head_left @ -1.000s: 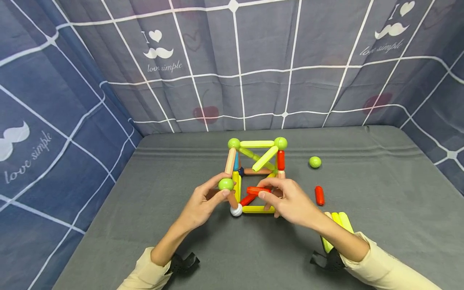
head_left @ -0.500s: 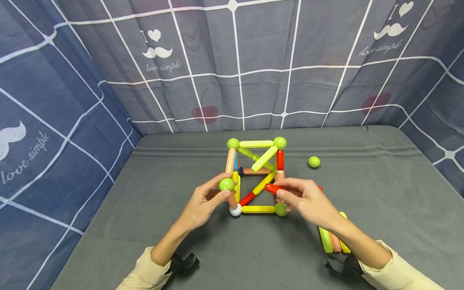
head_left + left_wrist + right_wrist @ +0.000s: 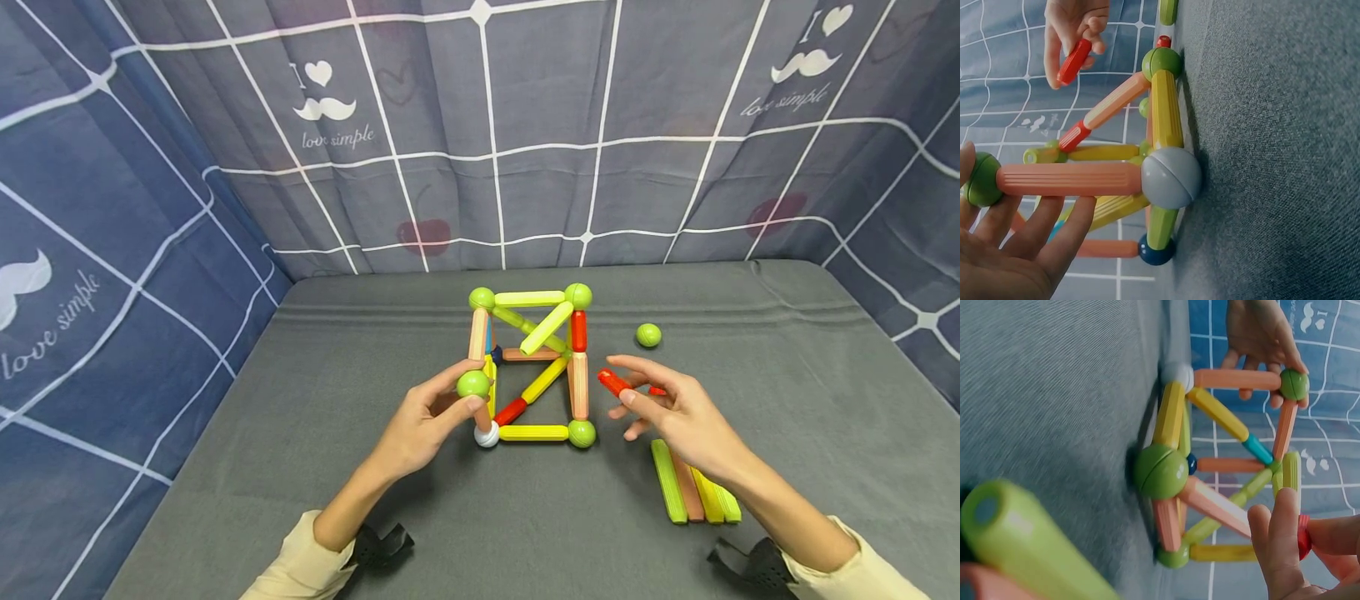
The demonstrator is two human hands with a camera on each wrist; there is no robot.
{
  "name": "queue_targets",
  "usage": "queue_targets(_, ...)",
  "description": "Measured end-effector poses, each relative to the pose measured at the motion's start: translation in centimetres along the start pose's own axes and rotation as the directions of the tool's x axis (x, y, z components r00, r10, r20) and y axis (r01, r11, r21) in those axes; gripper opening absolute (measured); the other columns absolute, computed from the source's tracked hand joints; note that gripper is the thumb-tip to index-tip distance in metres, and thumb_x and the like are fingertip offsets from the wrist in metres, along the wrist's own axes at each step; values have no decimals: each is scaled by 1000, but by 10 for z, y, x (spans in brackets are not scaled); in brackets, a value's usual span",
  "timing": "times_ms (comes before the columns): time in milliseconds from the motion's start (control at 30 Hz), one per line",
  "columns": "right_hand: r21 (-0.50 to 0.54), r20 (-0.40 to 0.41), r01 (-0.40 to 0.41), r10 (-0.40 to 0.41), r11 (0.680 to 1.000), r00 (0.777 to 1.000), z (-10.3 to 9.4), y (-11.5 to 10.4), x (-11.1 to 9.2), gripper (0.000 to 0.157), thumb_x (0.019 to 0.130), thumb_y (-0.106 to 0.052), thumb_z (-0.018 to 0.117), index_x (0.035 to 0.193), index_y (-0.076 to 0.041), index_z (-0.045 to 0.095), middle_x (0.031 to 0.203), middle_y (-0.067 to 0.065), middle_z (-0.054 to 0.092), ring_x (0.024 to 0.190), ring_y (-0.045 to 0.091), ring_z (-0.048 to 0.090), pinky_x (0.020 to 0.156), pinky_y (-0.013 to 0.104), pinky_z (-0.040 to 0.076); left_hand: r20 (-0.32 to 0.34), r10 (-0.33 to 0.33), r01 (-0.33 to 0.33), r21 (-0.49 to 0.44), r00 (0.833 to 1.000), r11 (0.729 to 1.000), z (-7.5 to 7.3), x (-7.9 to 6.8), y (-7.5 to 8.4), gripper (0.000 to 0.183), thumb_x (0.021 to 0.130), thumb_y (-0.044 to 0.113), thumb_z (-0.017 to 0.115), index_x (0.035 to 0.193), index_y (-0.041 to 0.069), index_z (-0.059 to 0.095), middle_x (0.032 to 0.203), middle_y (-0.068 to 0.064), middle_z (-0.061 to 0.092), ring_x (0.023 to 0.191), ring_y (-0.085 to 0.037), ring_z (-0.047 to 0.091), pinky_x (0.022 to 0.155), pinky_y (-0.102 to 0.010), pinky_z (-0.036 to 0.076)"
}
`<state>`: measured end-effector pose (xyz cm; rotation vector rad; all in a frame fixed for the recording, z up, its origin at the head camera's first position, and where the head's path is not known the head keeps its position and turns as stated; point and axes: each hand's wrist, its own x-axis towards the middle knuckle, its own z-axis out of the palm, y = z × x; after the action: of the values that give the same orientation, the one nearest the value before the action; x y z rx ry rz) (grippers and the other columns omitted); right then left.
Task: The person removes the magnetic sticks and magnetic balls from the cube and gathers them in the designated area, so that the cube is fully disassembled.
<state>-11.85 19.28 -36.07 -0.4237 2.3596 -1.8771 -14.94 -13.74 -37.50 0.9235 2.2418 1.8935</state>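
A box-like frame of magnetic rods and balls stands on the grey cloth. At its front left, my left hand (image 3: 426, 423) holds the green ball (image 3: 472, 384) between thumb and fingers. An orange rod (image 3: 1072, 180) runs from that ball down to the white ball (image 3: 487, 434). To the right of the frame, my right hand (image 3: 686, 421) pinches a short red rod (image 3: 613, 382) between thumb and fingertip, apart from the structure. Nearest to it are the front right green ball (image 3: 581, 433) and a slanting orange rod (image 3: 579, 387).
Several loose rods (image 3: 670, 483) lie side by side beneath my right forearm. Another red rod (image 3: 657, 391) is mostly hidden behind the right hand. A loose green ball (image 3: 648, 335) sits farther back. The grid-patterned curtain (image 3: 540, 200) encloses the back and sides.
My right hand has drawn away rightward from the frame, carrying the short red rod, so the front right ball and slanting rod now show. The left hand has barely moved.
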Motion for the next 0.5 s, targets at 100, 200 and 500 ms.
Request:
queue_targets(100, 25, -11, -6, 6, 1000, 1000, -6, 3, -4, 41, 102, -9, 55, 142, -3, 48, 117, 25, 54, 81, 36, 69, 64, 42, 58, 2, -3, 3, 2, 1000, 1000, -1, 0, 1, 42, 98, 2, 60, 139, -3, 50, 104, -13, 65, 89, -36, 65, 83, -31, 53)
queue_targets(200, 38, -19, -15, 16, 999, 1000, -11, 5, -7, 41, 103, -8, 53, 143, -1, 47, 117, 26, 52, 79, 35, 69, 64, 43, 58, 6, -3, 3, 0, 1000, 1000, -1, 0, 1, 43, 98, 2, 60, 139, -3, 50, 104, -14, 65, 90, -36, 65, 84, -31, 53)
queue_targets(500, -82, -97, -72, 64, 994, 993, -30, 17, -14, 39, 98, -11, 64, 133, 0, 50, 98, 25, 60, 70, 28, 67, 57, 39, 57, -7, -9, 9, 23, 1000, 1000, 0, -1, 0, 43, 98, 3, 60, 140, -1, 50, 111, -14, 63, 93, -31, 65, 84, -32, 53)
